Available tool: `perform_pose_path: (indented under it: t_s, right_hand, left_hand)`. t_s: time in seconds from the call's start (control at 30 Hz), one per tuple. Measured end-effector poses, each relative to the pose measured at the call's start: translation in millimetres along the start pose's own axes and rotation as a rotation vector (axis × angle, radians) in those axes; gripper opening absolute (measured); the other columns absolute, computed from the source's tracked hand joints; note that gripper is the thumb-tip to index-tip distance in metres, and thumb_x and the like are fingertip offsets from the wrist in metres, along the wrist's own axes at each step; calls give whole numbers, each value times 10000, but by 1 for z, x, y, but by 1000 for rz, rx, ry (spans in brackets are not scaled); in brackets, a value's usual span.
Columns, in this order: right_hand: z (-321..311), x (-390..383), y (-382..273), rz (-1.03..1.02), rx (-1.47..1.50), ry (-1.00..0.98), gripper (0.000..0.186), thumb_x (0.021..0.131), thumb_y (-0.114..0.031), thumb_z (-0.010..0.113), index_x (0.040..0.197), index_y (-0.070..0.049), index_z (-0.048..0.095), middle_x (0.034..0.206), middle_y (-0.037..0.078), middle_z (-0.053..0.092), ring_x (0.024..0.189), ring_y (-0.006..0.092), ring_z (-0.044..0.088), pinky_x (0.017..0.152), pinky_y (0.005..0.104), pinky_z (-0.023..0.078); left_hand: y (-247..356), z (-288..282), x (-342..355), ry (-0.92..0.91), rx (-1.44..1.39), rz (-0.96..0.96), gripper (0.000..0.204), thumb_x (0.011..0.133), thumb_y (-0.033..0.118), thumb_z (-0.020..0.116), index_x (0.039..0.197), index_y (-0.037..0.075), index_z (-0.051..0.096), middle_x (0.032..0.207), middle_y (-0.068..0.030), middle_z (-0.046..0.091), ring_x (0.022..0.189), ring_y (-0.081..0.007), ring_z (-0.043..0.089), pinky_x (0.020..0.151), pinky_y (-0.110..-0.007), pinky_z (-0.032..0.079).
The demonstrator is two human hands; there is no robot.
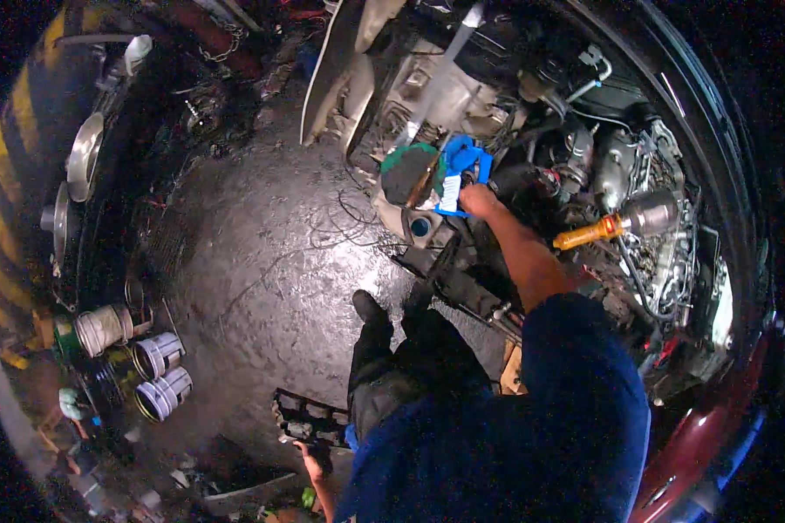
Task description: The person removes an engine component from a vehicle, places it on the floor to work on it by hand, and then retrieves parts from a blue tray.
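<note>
My right hand (478,200) reaches out over the open engine bay, its fingers closed at the lower edge of a blue object with a white label (464,174). The object's exact kind does not show. Against its left side lies a dark, rounded thing with a green rim (407,174). Low on my left, my left hand (314,462) grips the end of a dark frame-like metal part with several openings (310,418), held beside my leg above the floor. Some of the left fingers are hidden behind that part.
A work lamp with an orange handle (591,234) rests on the engine (650,192) at right. White buckets (161,356) stand on the left of the wet-looking floor (279,288). A thin cable (349,209) trails across it. Car body panels (344,70) rise at the far side.
</note>
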State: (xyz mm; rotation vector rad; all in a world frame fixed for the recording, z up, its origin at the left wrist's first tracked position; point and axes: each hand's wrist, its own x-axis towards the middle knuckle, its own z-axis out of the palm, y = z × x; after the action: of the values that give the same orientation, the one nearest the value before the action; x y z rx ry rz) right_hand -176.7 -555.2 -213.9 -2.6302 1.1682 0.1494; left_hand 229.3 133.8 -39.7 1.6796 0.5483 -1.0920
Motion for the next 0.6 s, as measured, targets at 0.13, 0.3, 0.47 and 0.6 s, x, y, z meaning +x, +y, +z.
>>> perform_pose_path:
  t_s: [0.13,0.3,0.47,0.6]
  right_hand:
    - [-5,2,1,3,-32,-78,102,647,-122,625,653,-34,677,714,203,665,656,358,667,600,480,531]
    - [0,11,6,26,33,-242,120,658,-106,638,743,-39,691,785,188,678,728,345,673,663,456,536]
    - [15,11,11,166,109,-114,143,726,-164,588,745,-75,699,816,175,689,742,339,675,668,457,532]
    - [6,15,3,-81,-37,-54,177,751,-214,576,708,-95,700,774,124,699,727,306,683,635,438,530]
  left_hand:
    - [12,3,7,0,40,-5,636,984,545,369,1287,13,542,1135,-54,631,991,-174,590,882,-326,466]
    - [17,10,5,9,79,-21,636,985,542,369,1293,12,536,1146,-56,627,1004,-177,585,893,-326,461]
    - [20,34,25,3,146,-60,635,986,540,369,1299,11,531,1157,-58,623,1017,-180,581,903,-327,455]
    - [28,56,39,-3,206,-55,635,986,538,369,1304,11,526,1165,-60,619,1027,-182,577,911,-327,451]
